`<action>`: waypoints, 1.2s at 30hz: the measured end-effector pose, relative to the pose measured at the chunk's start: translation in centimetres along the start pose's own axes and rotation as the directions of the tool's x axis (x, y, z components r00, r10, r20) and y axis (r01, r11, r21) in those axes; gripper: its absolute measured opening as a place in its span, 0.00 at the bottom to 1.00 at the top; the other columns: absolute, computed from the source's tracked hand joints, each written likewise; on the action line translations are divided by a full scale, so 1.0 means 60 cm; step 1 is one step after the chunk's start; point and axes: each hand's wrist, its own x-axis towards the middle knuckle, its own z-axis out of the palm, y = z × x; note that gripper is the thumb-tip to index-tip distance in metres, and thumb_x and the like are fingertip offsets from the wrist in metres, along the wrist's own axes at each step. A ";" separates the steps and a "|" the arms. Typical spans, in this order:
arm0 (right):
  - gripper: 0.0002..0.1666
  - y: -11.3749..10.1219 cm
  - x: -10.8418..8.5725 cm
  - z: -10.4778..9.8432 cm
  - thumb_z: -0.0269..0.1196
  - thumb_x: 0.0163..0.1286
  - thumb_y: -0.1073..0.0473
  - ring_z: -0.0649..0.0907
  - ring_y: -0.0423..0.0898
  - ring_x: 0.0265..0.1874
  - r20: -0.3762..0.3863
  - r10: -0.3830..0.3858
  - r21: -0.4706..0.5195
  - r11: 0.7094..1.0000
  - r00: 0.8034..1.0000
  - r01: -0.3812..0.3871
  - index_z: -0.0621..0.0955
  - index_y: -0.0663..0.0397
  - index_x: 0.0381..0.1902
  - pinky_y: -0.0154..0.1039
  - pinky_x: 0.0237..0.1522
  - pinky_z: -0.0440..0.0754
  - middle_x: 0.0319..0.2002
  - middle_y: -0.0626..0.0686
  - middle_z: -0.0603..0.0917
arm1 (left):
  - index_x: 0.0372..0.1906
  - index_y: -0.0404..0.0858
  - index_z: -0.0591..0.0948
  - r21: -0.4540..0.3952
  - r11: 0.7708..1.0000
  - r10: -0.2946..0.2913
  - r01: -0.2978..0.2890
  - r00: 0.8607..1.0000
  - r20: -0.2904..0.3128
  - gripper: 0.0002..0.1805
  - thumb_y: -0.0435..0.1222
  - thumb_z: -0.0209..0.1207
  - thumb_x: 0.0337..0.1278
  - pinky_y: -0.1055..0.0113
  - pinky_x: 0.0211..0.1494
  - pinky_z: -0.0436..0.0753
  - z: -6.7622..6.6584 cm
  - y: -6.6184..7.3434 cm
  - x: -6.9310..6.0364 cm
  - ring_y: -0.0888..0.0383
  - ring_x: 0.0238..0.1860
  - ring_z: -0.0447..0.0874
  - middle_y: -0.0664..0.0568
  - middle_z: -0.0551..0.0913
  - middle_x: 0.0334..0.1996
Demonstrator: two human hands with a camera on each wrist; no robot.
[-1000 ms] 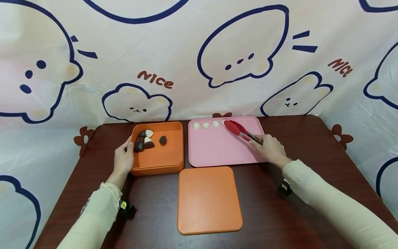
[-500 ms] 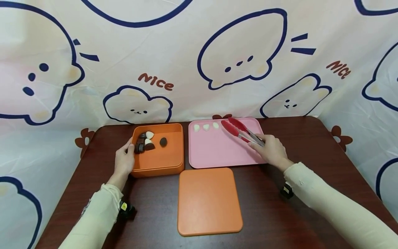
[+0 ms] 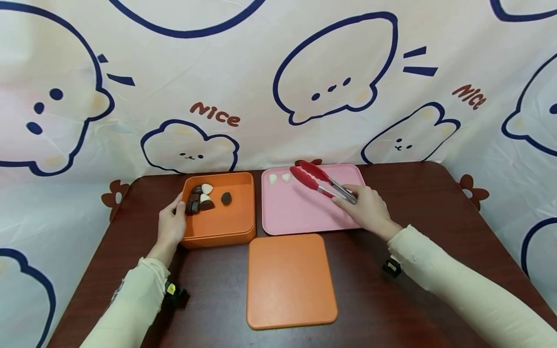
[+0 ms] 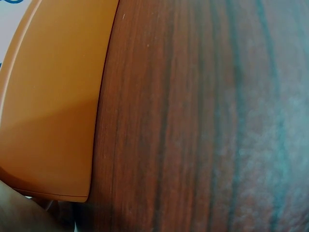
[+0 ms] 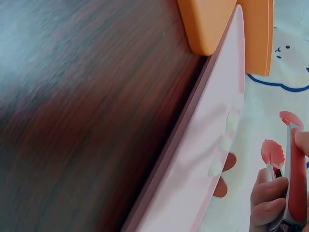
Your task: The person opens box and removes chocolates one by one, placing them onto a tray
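In the head view my left hand (image 3: 171, 223) grips the left wall of an orange box (image 3: 230, 224), thumb at its rim. Inside the box several dark and white chocolates (image 3: 206, 205) cluster at the left, and one dark chocolate (image 3: 226, 198) lies apart. My right hand (image 3: 367, 209) holds red-tipped metal tongs (image 3: 324, 183) above a pink tray (image 3: 300, 212). The tips of the tongs are spread, with nothing visible between them. Two white chocolates (image 3: 279, 178) show at the tray's back left; the right wrist view shows more white pieces (image 5: 215, 168) in that row.
An orange square lid (image 3: 291, 280) lies flat on the dark wooden table (image 3: 209, 295), in front of the tray and box. A patterned white cloth (image 3: 256, 96) hangs behind the table and along its sides.
The tongs have spread from nearly together at the fourth white piece, then moved left along the row with my right hand. My left hand stays on the orange box.
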 end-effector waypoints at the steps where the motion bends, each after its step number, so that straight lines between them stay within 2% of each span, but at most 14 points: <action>1: 0.31 -0.005 0.000 0.002 0.68 0.68 0.42 0.79 0.49 0.29 0.002 -0.012 0.000 1.000 1.000 0.012 0.82 0.50 0.63 0.38 0.25 0.74 0.38 0.54 0.87 | 0.81 0.50 0.54 0.002 1.000 0.001 -0.001 1.000 -0.001 0.28 0.46 0.33 0.83 0.44 0.82 0.54 0.000 -0.001 0.000 0.44 0.82 0.47 0.48 0.52 0.81; 7: 0.25 -0.034 0.000 0.020 0.69 0.67 0.45 0.77 0.46 0.27 0.022 -0.064 0.022 0.998 0.998 0.063 0.84 0.52 0.56 0.37 0.26 0.74 0.31 0.51 0.84 | 0.81 0.49 0.53 0.006 1.000 0.006 -0.006 1.000 0.002 0.28 0.46 0.32 0.83 0.44 0.82 0.53 -0.001 -0.001 0.000 0.44 0.82 0.47 0.49 0.52 0.81; 14: 0.26 -0.070 -0.002 0.046 0.69 0.64 0.42 0.77 0.45 0.24 0.052 -0.060 0.044 0.997 0.997 0.058 0.85 0.51 0.52 0.36 0.24 0.75 0.30 0.49 0.84 | 0.81 0.49 0.53 -0.001 1.000 0.008 -0.008 1.000 0.008 0.28 0.45 0.32 0.83 0.44 0.82 0.54 -0.001 0.003 -0.001 0.44 0.82 0.47 0.48 0.52 0.81; 17: 0.25 -0.088 -0.001 0.056 0.69 0.64 0.40 0.77 0.45 0.25 0.057 -0.082 0.035 0.996 0.995 0.080 0.86 0.51 0.51 0.36 0.24 0.74 0.27 0.47 0.82 | 0.81 0.48 0.53 0.004 1.000 0.008 -0.008 1.000 0.008 0.28 0.45 0.32 0.83 0.43 0.82 0.54 -0.002 0.003 -0.002 0.43 0.82 0.47 0.48 0.52 0.81; 24: 0.15 -0.127 0.005 0.077 0.68 0.63 0.40 0.75 0.44 0.23 0.056 -0.145 0.005 0.989 0.988 0.145 0.85 0.42 0.39 0.37 0.24 0.70 0.19 0.44 0.77 | 0.81 0.49 0.52 0.004 1.000 -0.005 0.005 1.000 0.015 0.28 0.46 0.32 0.83 0.43 0.82 0.54 -0.001 0.002 -0.002 0.43 0.82 0.47 0.49 0.51 0.81; 31: 0.17 -0.164 0.014 0.094 0.70 0.63 0.39 0.75 0.43 0.20 0.069 -0.187 -0.021 0.982 0.980 0.188 0.84 0.42 0.38 0.37 0.21 0.69 0.18 0.43 0.76 | 0.81 0.49 0.52 0.002 1.000 -0.008 0.008 1.000 0.015 0.28 0.46 0.32 0.83 0.44 0.82 0.54 0.000 0.001 0.001 0.44 0.82 0.47 0.49 0.51 0.81; 36: 0.16 -0.189 0.024 0.109 0.70 0.63 0.38 0.75 0.42 0.21 0.084 -0.214 -0.080 0.972 0.973 0.220 0.84 0.40 0.38 0.37 0.21 0.69 0.17 0.42 0.75 | 0.81 0.50 0.53 -0.007 1.000 -0.016 0.016 1.000 0.012 0.28 0.46 0.33 0.83 0.44 0.82 0.54 -0.001 0.001 0.000 0.45 0.82 0.47 0.49 0.52 0.81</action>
